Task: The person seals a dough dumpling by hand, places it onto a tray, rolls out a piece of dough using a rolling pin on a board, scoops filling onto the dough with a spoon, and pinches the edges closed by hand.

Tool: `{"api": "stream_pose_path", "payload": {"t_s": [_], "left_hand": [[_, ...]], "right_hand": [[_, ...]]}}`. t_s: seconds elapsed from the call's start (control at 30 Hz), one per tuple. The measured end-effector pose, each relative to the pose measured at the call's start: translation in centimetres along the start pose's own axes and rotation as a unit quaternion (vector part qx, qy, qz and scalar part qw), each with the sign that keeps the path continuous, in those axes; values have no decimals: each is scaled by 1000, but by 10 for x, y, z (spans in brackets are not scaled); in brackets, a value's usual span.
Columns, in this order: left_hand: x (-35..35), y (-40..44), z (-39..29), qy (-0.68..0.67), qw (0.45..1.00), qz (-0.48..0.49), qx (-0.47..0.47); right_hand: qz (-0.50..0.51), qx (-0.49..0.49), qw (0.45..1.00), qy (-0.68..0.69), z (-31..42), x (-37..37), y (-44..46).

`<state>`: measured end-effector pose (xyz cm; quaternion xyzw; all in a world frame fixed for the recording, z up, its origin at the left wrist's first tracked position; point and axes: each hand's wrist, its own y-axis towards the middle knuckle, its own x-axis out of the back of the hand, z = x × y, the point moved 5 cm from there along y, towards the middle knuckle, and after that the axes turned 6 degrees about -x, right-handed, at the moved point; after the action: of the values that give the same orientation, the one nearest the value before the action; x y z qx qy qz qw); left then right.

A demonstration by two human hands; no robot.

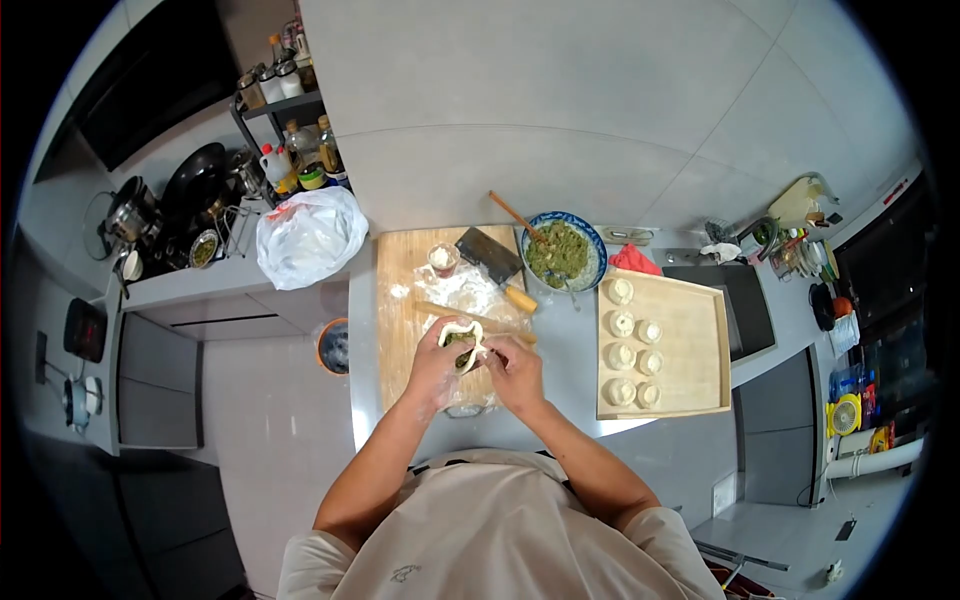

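Note:
A round dough wrapper (447, 330) with green filling (459, 346) in its middle rests in my left hand (430, 365), whose fingers curl round it. My right hand (516, 374) pinches the right edge of the wrapper, where the dough is gathered. Both hands are over the front of a wooden cutting board (394, 330). Just beyond them a rolling pin (470, 317) lies on the board, partly hidden by the hands. White flour (468, 288) is scattered behind it. A cleaver (488, 255) and a small cup of flour (443, 260) sit at the board's far side.
Right of the board, a wooden tray (695, 345) holds several filled buns (621, 324). A blue patterned bowl (602, 250) of green filling, with a wooden spoon (512, 212), stands behind. A white plastic bag (311, 238) lies on the left counter. The sink (745, 300) is to the right.

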<state>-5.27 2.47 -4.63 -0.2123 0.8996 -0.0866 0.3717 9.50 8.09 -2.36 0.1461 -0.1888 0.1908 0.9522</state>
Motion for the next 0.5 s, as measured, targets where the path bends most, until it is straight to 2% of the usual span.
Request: {"api": "stream_pose_path", "payload": {"t_s": [0.03, 0.17, 0.23, 0.37, 0.5], "left_hand": [[3, 1, 2, 24, 1000, -7, 5], [6, 4, 3, 62, 998, 6, -25], [7, 5, 1, 19, 1000, -3, -18], [8, 8, -1, 15, 1000, 16, 3], [4, 6, -3, 55, 997, 45, 17]], "right_hand": [[-5, 76, 995, -57, 6, 1, -1], [15, 50, 996, -73, 4, 1, -3], [13, -136, 991, 11, -7, 2, -2], [13, -132, 990, 46, -18, -3, 3], [25, -86, 996, 30, -13, -1, 2]]}}
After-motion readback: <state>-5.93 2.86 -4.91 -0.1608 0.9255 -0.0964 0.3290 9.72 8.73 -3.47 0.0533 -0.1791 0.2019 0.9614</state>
